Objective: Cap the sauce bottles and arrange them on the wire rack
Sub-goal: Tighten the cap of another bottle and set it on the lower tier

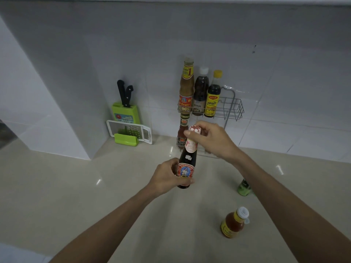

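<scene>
Capping step: grips dark sauce bottle (188, 158) in left hand (167, 177), pinches cap (194, 129) with right hand (214, 139); likely needs tightening next.

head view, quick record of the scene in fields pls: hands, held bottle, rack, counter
left hand: grips the dark sauce bottle around its label
right hand: pinches the red-and-white cap at the bottle's top
wire rack: three bottles on the upper tier, a fourth bottle below
counter: orange bottle and green bottle, at right
</scene>
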